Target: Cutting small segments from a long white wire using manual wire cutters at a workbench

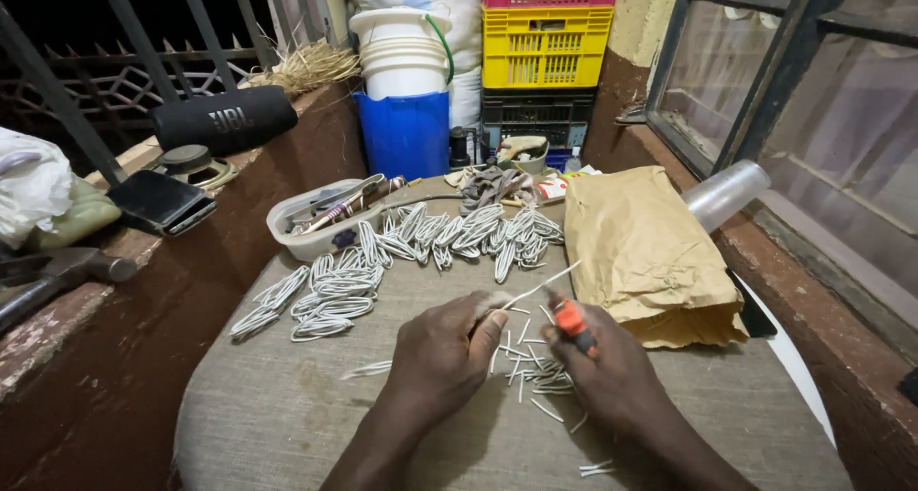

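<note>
Cloth-covered table (287,405): many folded wire bundles (421,238) lying centre-frame (done); my left hand (442,352) is gripping white wire (540,283), right hand (607,367) closing on an orange-handled cutter (572,317); offcuts (531,367) accumulating.

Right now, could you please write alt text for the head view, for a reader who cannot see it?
Two hands work over a cloth-covered table: the left hand pinches a thin white strip, and the right hand grips an orange-handled tool. Short white offcuts lie beneath them, with folded white bundles and a brown paper bag beyond.
</note>
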